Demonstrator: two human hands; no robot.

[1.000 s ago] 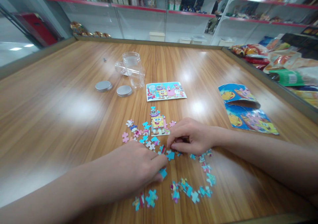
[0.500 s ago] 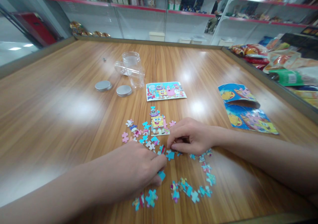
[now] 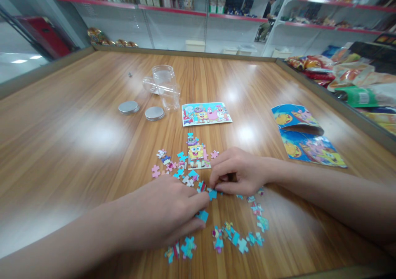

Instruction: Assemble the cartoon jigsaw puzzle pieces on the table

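Several loose jigsaw pieces (image 3: 235,237) lie scattered on the wooden table (image 3: 77,139). A small joined cluster of pieces (image 3: 198,154) showing a yellow cartoon figure sits just beyond my hands. My left hand (image 3: 168,213) lies over the pieces, its fingertips pinched on a blue piece (image 3: 202,216). My right hand (image 3: 238,172) is curled, fingers pressed down on pieces near a blue piece (image 3: 212,194); what it holds is hidden.
A printed reference picture (image 3: 206,113) lies beyond the puzzle. Two clear jars (image 3: 165,85) and two metal lids (image 3: 140,110) stand farther back. Colourful torn packaging (image 3: 305,134) lies at the right. Snack bags (image 3: 355,81) line the right edge; shelves stand behind.
My right hand has shifted slightly toward me and closed lower over the pieces. My left fingertips have nudged the blue piece a little.
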